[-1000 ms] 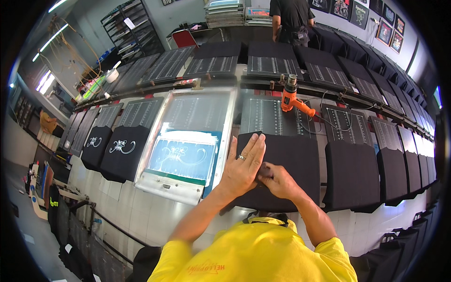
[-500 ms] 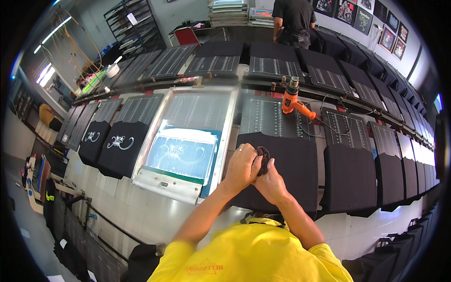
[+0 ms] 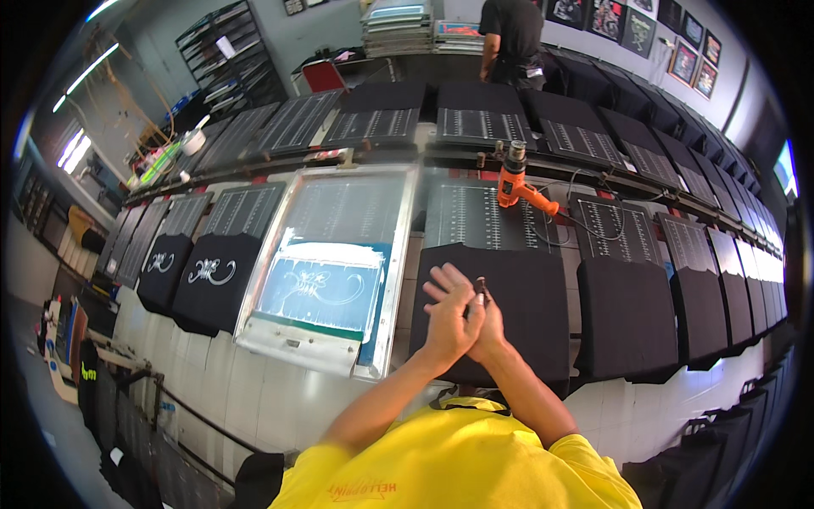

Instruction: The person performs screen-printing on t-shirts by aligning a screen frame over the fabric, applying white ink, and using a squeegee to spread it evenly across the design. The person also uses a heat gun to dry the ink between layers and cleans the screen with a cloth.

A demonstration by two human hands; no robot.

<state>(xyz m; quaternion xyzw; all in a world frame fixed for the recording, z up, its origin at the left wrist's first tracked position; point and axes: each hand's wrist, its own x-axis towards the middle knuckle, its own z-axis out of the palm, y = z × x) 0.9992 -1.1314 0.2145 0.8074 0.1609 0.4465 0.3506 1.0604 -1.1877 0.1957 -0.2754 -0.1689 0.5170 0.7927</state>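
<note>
Way out past the left hand [image 3: 449, 318], well left of the grip, there are two printed shirts [image 3: 208, 293], black with white curls. Closer in, just left of the grip, is a framed screen [image 3: 326, 276] with white smeared across it. Now the hands: half a second ago both were bunched round a dark wad [image 3: 482, 287], but the left's fingers have fanned out wide. The right hand [image 3: 490, 329] looks closed on the wad; only a tip pokes up between the two, so I'd guess the right carries it alone and the left is freed up. Below the grip there's a plain shirt [image 3: 534, 314]. An orange heat gun [image 3: 519, 182] is beyond, slightly right, with more black shirts [image 3: 629, 318] further right.
</note>
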